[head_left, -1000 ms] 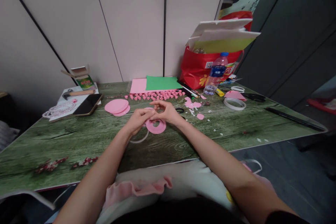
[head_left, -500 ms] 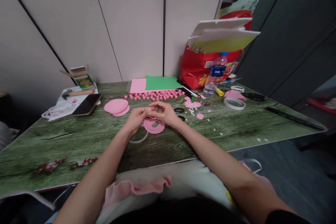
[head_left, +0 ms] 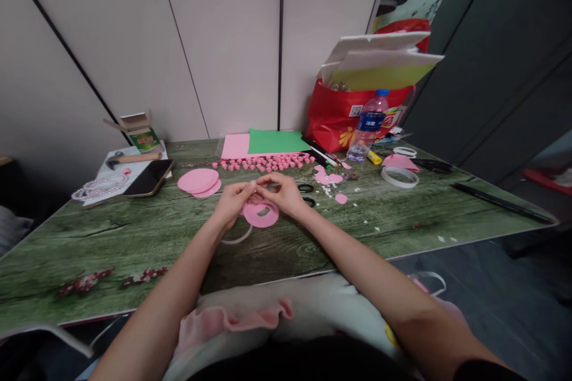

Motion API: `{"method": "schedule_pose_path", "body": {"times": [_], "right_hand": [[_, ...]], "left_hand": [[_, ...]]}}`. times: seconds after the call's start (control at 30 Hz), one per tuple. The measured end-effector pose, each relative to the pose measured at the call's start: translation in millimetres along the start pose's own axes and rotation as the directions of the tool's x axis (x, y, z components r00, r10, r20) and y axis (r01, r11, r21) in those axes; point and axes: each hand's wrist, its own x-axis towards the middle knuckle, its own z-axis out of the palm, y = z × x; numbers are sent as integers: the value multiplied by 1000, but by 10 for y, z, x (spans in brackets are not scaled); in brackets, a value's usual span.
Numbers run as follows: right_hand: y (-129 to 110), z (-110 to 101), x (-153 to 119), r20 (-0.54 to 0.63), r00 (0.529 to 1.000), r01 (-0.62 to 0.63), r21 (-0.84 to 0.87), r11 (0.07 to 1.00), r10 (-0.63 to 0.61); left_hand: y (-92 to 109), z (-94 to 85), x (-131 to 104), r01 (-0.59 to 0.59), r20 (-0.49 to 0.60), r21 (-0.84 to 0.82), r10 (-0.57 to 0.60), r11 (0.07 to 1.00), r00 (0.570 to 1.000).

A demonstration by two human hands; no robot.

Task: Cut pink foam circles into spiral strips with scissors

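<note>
At the middle of the table my left hand (head_left: 233,201) and my right hand (head_left: 282,191) meet, fingertips pinched together. Between them is a pink paper spiral (head_left: 261,214), its rings hanging below the fingers with an opening in the middle. Its upper part is hidden by the fingers. Under my left hand a white ring (head_left: 239,237) shows in part on the table. Pink paper discs (head_left: 198,181) lie in a stack to the left. Black-handled scissors (head_left: 305,188) lie just right of my right hand, partly covered by it.
Rows of small pink rolled pieces (head_left: 268,162) lie behind my hands, before green paper (head_left: 277,141). A bottle (head_left: 369,125) and red bag (head_left: 328,113) stand back right, near a tape roll (head_left: 400,177). A phone (head_left: 149,178) and hammer (head_left: 134,158) lie left.
The fingers of both hands have shifted slightly on the paper. The pink spiral has turned a little and its middle opening looks different. Both hands stay at the same place.
</note>
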Motion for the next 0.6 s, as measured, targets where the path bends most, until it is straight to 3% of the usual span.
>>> {"method": "schedule_pose_path", "body": {"times": [0.13, 0.37, 0.5, 0.6], "right_hand": [[-6, -19, -12, -21, 998, 51, -73, 996, -53], [1, -38, -41, -56, 983, 157, -233, 960, -174], [-21, -41, -57, -22, 966, 235, -332, 914, -256], [-41, -30, -54, -36, 963, 245, -294, 924, -266]], "left_hand": [[21, -27, -9, 64, 88, -87, -56, 994, 995], [102, -51, -34, 151, 149, -160, -127, 976, 981], [130, -39, -47, 199, 147, -216, -169, 956, 975], [114, -12, -41, 150, 103, -196, -132, 969, 986]]}}
